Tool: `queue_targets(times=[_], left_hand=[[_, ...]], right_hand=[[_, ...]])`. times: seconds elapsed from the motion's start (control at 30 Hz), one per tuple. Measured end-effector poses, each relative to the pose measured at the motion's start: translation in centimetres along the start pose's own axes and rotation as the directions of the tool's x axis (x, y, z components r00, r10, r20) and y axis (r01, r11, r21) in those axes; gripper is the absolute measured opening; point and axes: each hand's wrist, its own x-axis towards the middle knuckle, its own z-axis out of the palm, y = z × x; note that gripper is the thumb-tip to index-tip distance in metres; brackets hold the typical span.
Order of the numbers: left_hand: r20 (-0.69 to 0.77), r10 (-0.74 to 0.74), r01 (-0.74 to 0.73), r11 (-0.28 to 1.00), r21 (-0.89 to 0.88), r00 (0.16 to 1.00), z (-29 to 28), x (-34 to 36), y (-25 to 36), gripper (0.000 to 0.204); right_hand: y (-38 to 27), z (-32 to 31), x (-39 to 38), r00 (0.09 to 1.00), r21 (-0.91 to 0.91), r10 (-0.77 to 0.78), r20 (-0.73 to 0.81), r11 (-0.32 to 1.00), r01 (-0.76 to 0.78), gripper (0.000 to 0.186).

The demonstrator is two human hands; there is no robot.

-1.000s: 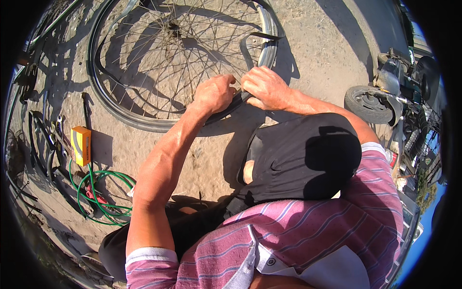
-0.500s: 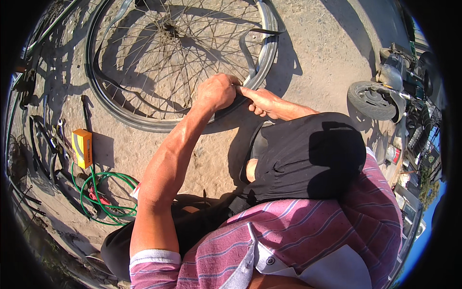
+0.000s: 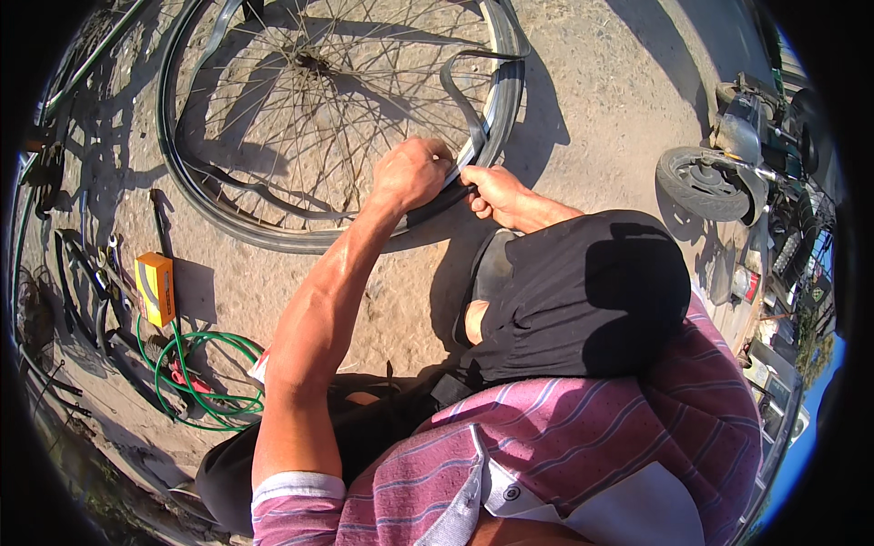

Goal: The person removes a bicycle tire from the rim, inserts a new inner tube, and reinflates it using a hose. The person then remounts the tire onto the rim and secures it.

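A spoked bicycle wheel lies flat on the ground, its black tyre (image 3: 273,238) around the rim. A limp black inner tube (image 3: 448,80) hangs partly out over the spokes and loops across the tyre at the right. At the wheel's near right edge, my left hand (image 3: 414,171) is closed against the rim, and its fingertips are hidden. Just right of it, my right hand (image 3: 499,196) pinches the tyre's edge between thumb and fingers. A short stretch of pale rim (image 3: 458,171) shows between the hands.
A yellow box (image 3: 155,288) stands at the left beside a coiled green hose (image 3: 187,400) and scattered tools such as a spanner (image 3: 113,246). My bent knee (image 3: 583,282) in black cloth is close to the wheel. A motorbike (image 3: 706,182) is at the far right.
My hands, close together before, are now a little apart, with the right one shifted slightly right along the tyre. More of the rim shows between them.
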Motion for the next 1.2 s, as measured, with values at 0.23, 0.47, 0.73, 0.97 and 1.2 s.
queue_targets(times=[0.23,0.47,0.73,0.97,1.2], left_hand=[[-0.099,0.051,-0.049,0.998,0.028,0.994,1.4,0.2,-0.9,0.028],[-0.003,-0.052,0.052,0.999,0.001,0.999,0.4,0.7,0.2,0.028],[-0.201,0.221,-0.206,0.974,0.092,0.954,-5.6,-3.9,-0.1,0.029],[-0.071,0.034,-0.011,0.952,0.306,0.997,-8.5,-10.1,-4.8,0.035],[-0.282,0.279,-0.147,0.899,0.413,0.918,-2.1,-12.3,-11.2,0.024]], right_hand=[[1.0,0.1,0.7,0.995,-0.072,-0.096,-0.015,0.993,0.094,0.022],[0.4,-0.5,0.9,0.995,-0.116,-0.087,0.056,0.989,0.093,0.027],[-1.6,-2.1,-2.5,0.981,-0.452,-0.191,-0.026,0.878,0.159,0.052],[-2.2,-0.2,-5.5,0.297,-0.621,-0.709,0.640,-0.250,0.743,0.044],[-0.7,-0.6,1.7,0.225,-0.490,-0.458,0.860,-0.620,0.613,0.074]])
